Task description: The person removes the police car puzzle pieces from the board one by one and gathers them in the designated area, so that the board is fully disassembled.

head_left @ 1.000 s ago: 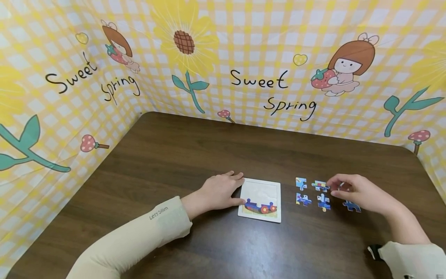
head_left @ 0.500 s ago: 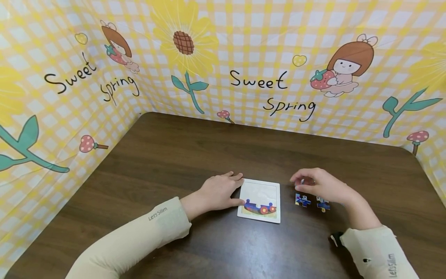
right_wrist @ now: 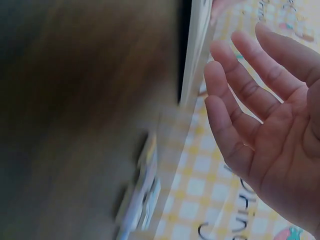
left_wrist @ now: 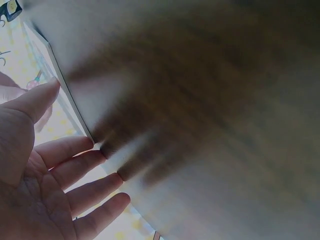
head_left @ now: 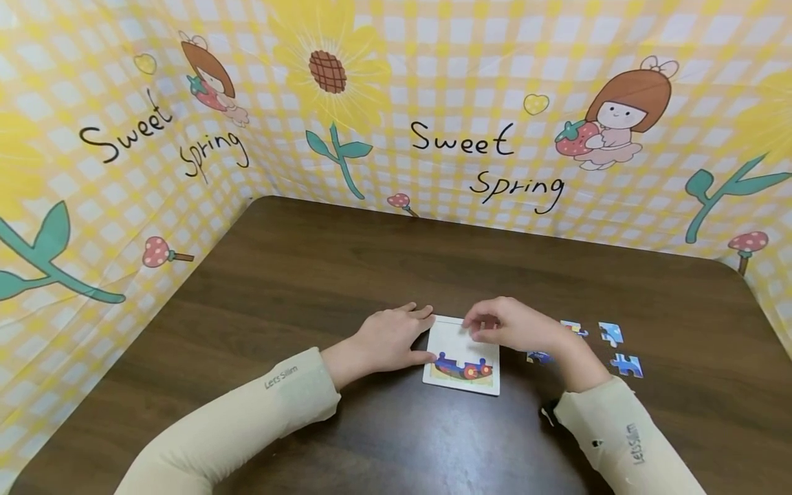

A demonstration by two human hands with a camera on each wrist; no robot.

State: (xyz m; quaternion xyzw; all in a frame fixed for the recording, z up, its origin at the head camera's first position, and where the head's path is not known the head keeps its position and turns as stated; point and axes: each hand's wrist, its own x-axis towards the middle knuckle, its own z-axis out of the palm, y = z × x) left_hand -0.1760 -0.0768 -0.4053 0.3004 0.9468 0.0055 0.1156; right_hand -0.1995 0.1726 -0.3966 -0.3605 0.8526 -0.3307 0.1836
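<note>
The table (head_left: 396,261) runs far back to its edge. The right hand (head_left: 516,326), fingers bent, grip unclear, has moved leftward; the left hand (head_left: 390,340), fingers extended, touches the left edge of the puzzle tray (head_left: 448,335), which reaches under the right. Loose pieces (head_left: 611,334) lie rightward.

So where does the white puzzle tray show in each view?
Head: white puzzle tray slightly right of centre, lower half.
Left wrist: upper left, nearly edge-on, partly behind the thumb.
Right wrist: top, right of centre, nearly edge-on.
Shared landmark: the yellow-checked backdrop.
</note>
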